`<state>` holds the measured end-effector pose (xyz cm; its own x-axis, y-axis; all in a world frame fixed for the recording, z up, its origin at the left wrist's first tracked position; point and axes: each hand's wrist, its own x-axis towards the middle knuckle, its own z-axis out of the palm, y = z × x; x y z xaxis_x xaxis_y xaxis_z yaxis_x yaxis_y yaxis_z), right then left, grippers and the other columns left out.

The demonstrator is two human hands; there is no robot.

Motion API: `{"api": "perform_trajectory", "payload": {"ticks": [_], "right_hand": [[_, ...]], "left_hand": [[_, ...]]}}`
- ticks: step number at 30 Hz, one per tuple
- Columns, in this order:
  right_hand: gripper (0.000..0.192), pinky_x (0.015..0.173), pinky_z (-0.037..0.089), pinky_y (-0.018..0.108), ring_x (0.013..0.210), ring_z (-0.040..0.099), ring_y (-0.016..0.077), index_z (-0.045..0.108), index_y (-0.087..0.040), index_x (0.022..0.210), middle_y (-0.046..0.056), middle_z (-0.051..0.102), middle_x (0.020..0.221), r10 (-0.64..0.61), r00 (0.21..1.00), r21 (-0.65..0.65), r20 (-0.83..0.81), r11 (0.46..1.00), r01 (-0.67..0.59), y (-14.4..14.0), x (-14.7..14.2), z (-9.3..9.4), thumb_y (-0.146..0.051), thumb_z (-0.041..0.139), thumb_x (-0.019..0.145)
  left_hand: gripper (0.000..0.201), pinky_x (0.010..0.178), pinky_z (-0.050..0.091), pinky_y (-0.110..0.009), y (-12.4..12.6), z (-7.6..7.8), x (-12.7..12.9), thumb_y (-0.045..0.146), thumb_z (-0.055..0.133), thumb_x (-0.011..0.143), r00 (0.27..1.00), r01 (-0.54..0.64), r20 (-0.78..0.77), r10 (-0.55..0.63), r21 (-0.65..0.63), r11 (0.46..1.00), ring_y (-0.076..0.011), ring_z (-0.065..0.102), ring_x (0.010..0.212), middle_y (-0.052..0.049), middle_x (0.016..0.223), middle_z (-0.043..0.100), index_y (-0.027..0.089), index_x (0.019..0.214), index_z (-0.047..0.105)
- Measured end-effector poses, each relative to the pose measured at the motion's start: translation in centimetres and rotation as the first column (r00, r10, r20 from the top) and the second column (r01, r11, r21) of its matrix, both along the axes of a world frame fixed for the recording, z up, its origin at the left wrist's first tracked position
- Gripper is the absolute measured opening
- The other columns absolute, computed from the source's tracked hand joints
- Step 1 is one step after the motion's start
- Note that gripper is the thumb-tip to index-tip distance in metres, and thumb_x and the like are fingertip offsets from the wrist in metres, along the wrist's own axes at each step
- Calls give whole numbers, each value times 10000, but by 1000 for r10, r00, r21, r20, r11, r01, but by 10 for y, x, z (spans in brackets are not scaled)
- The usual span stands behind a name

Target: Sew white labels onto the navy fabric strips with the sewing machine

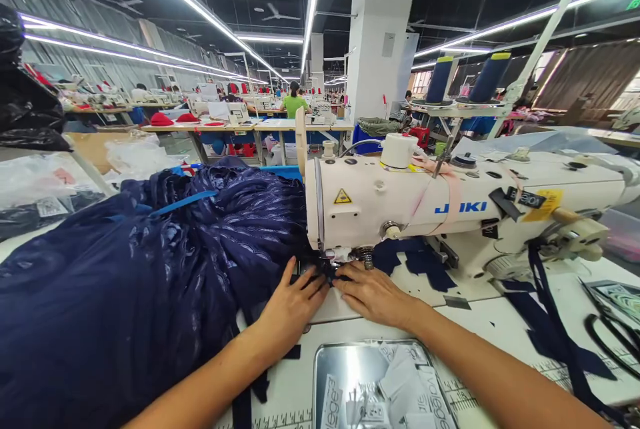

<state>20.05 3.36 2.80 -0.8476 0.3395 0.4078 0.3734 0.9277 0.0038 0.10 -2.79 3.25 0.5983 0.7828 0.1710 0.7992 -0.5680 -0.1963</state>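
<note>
A large heap of shiny navy quilted fabric (pixel 140 269) covers the left half of the sewing table. A white Juki sewing machine (pixel 450 206) stands behind it on the right. My left hand (pixel 293 306) lies flat on the fabric's edge just left of the needle area. My right hand (pixel 373 296) rests flat beside it, fingers pointing under the presser foot (pixel 345 259). Both hands press a small dark piece of fabric at the needle. The needle itself is hidden by the machine head.
A metal tray (pixel 350 376) with white labels sits at the near table edge. Black scissors (pixel 607 332) and navy strips (pixel 545 322) lie to the right. Two blue thread cones (pixel 487 76) stand behind the machine. Other people work at distant tables (pixel 294 104).
</note>
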Motion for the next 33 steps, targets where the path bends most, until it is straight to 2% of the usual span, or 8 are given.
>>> {"api": "perform_trajectory", "payload": {"ticks": [3, 9, 13, 18, 23, 28, 33], "right_hand": [[230, 752, 452, 332, 910, 530, 204, 588, -146, 1011, 109, 569, 1047, -23, 1000, 19, 5, 1000, 23, -2, -2, 0, -192, 436, 844], [227, 741, 449, 325, 908, 533, 199, 578, -150, 1018, 104, 570, 1056, -44, 999, 9, 23, 999, 44, -1, -4, 0, -189, 425, 854], [225, 733, 449, 333, 907, 536, 205, 577, -143, 1015, 118, 572, 1048, -58, 998, 23, 26, 998, 57, -2, -5, 0, -195, 424, 858], [247, 799, 435, 347, 941, 522, 213, 572, -132, 1034, 117, 577, 1052, -79, 996, 11, 46, 997, 79, -4, -8, 1, -243, 441, 856], [312, 781, 454, 375, 964, 532, 241, 564, -106, 1083, 137, 579, 1090, -118, 991, 6, 55, 993, 118, -4, -10, 4, -282, 468, 844], [333, 837, 441, 371, 1010, 536, 230, 558, -96, 1112, 131, 570, 1141, -129, 991, -59, 39, 990, 131, 3, -8, 0, -270, 465, 844], [322, 889, 412, 345, 1019, 533, 215, 565, -103, 1105, 105, 586, 1127, -147, 989, -87, -10, 986, 145, 12, -8, -7, -257, 471, 838]], "left_hand": [[436, 990, 167, -592, 6, 4, -7, 165, 542, 743, 1000, 18, -3, -18, -44, 999, -267, 388, 1187, -86, 1217, 531, 188, 1173, 472], [369, 1021, 175, -526, 10, 6, -11, 117, 490, 792, 999, 31, 44, -32, 22, 999, -216, 409, 1177, -51, 1185, 560, 230, 1144, 497], [354, 1023, 170, -519, 10, 5, -11, 113, 483, 793, 997, 38, 70, -39, 16, 999, -218, 421, 1164, -64, 1171, 568, 218, 1130, 515], [351, 1015, 187, -518, 14, 4, -12, 103, 482, 788, 994, 24, 105, -23, -10, 1000, -223, 434, 1152, -65, 1178, 564, 219, 1116, 528], [376, 1021, 193, -501, 18, 8, -13, 64, 454, 790, 992, 24, 121, -22, -20, 1000, -208, 433, 1154, -57, 1185, 559, 223, 1124, 521], [391, 1024, 210, -480, 25, 11, -14, 27, 428, 772, 995, 17, 95, -14, -28, 999, -203, 440, 1142, -44, 1180, 561, 209, 1102, 535], [375, 1005, 259, -411, 27, 15, -10, 15, 447, 740, 998, 9, 64, -13, 63, 998, -189, 462, 1077, -47, 1091, 589, 184, 1056, 557]]}}
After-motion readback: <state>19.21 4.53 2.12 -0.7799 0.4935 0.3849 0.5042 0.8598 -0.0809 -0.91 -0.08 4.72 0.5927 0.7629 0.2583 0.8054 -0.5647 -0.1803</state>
